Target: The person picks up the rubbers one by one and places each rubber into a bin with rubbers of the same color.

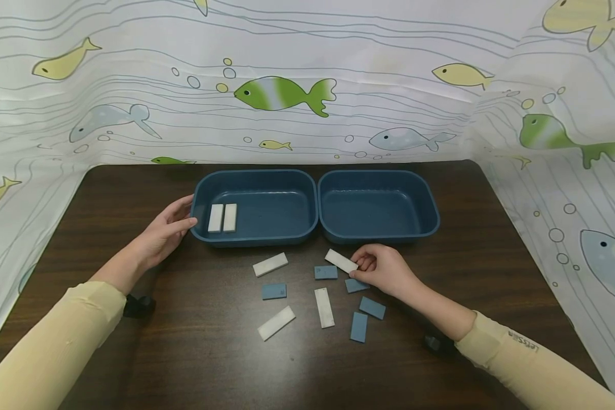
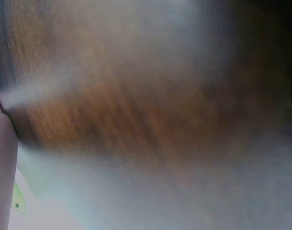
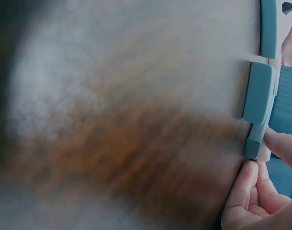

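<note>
My right hand (image 1: 384,269) pinches one end of a white block (image 1: 339,260) just in front of the trays, between thumb and fingers. A blue block (image 1: 357,286) lies under that hand, partly hidden by it. At the left end of the left blue tray (image 1: 256,240), my left hand (image 1: 161,234) holds the wall, its thumb at the rim and its other fingertips partly hidden. Two white blocks (image 1: 216,218) stand side by side inside this tray. The right wrist view shows the fingers (image 3: 241,187) close to a blue block (image 3: 259,91).
The right blue tray (image 1: 379,236) stands against the left one. More white blocks (image 1: 324,307) and several blue blocks (image 1: 359,327) lie scattered on the dark wooden table (image 1: 195,353). A fish-patterned cloth (image 1: 297,131) rises behind the table. The left wrist view is mostly blurred.
</note>
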The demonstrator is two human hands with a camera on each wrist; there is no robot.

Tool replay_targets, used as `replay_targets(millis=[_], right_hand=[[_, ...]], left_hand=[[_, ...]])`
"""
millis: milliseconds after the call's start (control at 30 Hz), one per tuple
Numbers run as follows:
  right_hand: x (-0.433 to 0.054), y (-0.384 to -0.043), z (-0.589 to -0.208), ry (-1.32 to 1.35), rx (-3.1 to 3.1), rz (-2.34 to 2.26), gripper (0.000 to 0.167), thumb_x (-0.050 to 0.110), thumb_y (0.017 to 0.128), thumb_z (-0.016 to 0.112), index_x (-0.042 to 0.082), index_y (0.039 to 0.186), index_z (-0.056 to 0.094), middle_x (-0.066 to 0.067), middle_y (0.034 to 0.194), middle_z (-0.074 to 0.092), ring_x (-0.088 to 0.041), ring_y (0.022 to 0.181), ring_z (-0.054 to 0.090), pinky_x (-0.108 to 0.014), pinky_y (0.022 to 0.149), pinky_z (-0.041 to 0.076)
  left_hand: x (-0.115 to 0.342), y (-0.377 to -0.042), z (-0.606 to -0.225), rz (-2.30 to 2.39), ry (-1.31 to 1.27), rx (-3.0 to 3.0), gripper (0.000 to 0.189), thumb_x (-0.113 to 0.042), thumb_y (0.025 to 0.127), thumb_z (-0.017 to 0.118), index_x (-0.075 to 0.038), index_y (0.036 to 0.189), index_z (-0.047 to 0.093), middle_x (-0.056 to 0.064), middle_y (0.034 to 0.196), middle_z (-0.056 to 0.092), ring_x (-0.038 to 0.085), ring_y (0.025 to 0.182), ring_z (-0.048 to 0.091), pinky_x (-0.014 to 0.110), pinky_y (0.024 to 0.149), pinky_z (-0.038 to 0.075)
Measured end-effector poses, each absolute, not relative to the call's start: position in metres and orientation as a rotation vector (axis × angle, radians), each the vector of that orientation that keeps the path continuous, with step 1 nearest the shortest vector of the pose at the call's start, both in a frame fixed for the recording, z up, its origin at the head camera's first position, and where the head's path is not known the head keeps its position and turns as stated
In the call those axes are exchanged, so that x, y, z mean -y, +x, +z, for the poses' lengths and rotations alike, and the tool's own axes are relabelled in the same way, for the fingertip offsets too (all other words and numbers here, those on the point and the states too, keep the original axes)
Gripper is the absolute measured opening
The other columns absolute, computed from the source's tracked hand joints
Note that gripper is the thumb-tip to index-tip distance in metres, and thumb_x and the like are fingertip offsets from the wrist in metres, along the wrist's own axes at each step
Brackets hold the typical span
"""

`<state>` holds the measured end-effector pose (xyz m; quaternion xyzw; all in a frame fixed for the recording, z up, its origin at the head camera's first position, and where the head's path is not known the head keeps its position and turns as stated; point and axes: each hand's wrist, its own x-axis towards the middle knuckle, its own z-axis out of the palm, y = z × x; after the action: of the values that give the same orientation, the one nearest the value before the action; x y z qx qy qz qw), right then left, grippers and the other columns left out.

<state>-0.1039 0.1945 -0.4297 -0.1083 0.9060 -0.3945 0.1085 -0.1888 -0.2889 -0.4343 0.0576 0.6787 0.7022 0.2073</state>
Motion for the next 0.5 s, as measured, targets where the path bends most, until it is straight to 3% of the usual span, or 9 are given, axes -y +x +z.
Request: replay_targets(millis=[500], right_hand=[[-0.1938,-0.1031,-0.4284,-0.347,-2.632,-1.222,0.02,0.0,0.086,0.084,-0.001,0.102,0.072,-0.009,0.087,0.072,-0.011,0.077,0.062,-0.019,0.07,0.054]], left_hand=[[0.2904,-0.1884,-0.4356,1.958,0.177,-1.886,0.071,-0.01,0.111,0.054,-0.01,0.169,0.014,-0.014,0.15,0.039,-0.006,0.132,0.046,0.01,0.103,0.038]])
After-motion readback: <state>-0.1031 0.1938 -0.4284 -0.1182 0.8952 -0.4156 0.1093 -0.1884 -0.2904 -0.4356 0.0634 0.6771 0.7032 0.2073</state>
